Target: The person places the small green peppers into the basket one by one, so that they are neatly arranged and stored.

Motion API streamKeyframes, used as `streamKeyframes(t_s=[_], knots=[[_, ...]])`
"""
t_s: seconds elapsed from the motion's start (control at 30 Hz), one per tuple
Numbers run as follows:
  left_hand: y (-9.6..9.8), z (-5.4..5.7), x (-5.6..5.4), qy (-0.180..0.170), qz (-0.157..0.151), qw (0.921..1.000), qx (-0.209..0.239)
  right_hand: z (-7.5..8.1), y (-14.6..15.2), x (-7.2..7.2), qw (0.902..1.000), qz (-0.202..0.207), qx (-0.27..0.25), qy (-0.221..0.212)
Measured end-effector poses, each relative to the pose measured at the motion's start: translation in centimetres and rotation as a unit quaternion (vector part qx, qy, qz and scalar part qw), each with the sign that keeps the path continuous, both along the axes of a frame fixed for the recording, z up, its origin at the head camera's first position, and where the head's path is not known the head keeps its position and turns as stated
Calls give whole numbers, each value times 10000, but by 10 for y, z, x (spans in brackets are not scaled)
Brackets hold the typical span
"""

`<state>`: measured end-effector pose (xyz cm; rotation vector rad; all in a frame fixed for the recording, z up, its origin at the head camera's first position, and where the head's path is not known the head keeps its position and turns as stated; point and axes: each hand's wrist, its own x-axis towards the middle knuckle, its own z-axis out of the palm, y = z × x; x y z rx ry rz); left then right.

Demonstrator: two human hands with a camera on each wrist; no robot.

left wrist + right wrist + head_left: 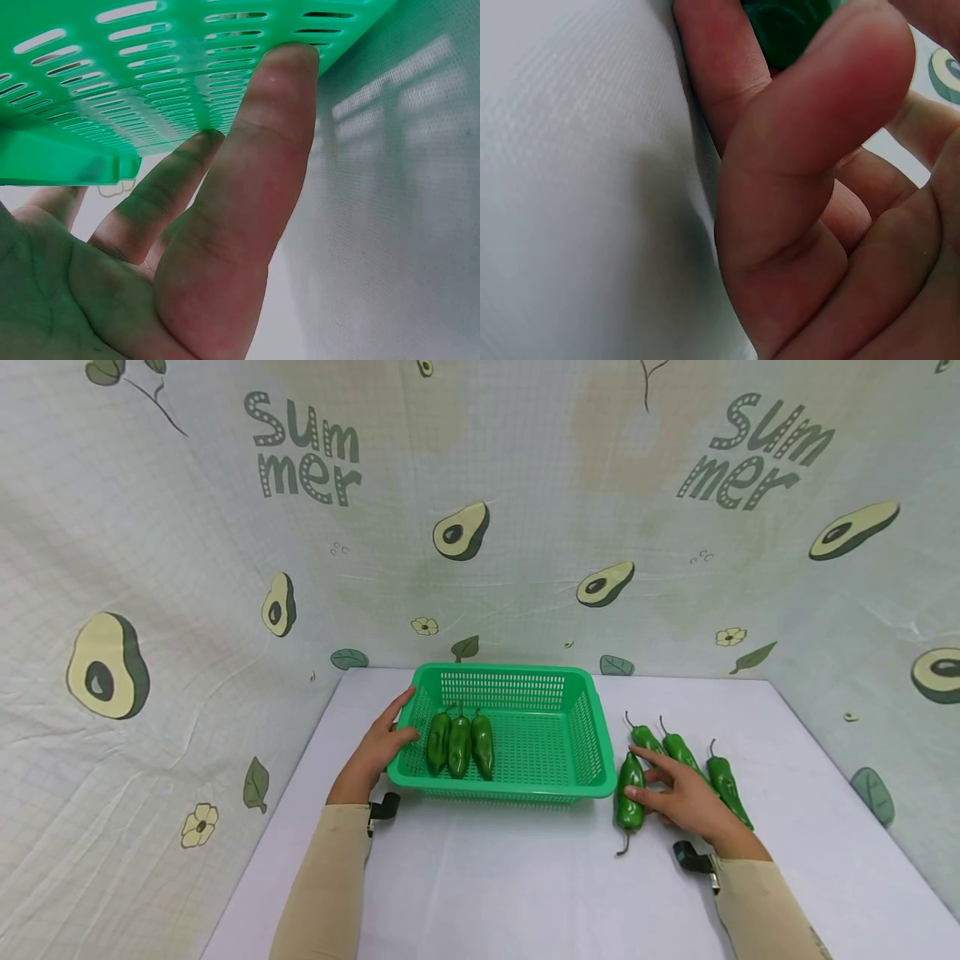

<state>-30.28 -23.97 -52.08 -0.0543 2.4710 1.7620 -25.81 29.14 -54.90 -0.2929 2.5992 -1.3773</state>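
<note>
A green plastic basket point(517, 791) stands on the table with three green peppers point(460, 747) side by side in its left part. My left hand point(372, 754) holds the basket's left side, thumb over the rim; in the left wrist view its fingers point(281, 112) touch the slotted outer wall. Right of the basket, my right hand point(686, 797) pinches a single green pepper point(630, 810) lying on the table, its stem toward me. In the right wrist view, curled fingers mostly hide that pepper point(784, 34).
Three more green peppers lie by the right hand: one point(645, 737) behind it, one point(678, 747) partly under it, one point(726, 785) to its right. A white cloth covers the table point(495, 885). An avocado-print curtain point(525, 527) hangs behind and at both sides.
</note>
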Motion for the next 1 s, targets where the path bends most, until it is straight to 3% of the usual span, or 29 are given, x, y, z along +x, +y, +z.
streamKeyframes(t_s=[0.4, 1.0], knots=[[-2, 1, 0, 48, 11, 10000, -13, 6, -1, 0, 9990, 0, -413, -163], [0, 1, 2, 87, -67, 9999, 89, 10, 2, 2, 9995, -28, -305, -14]])
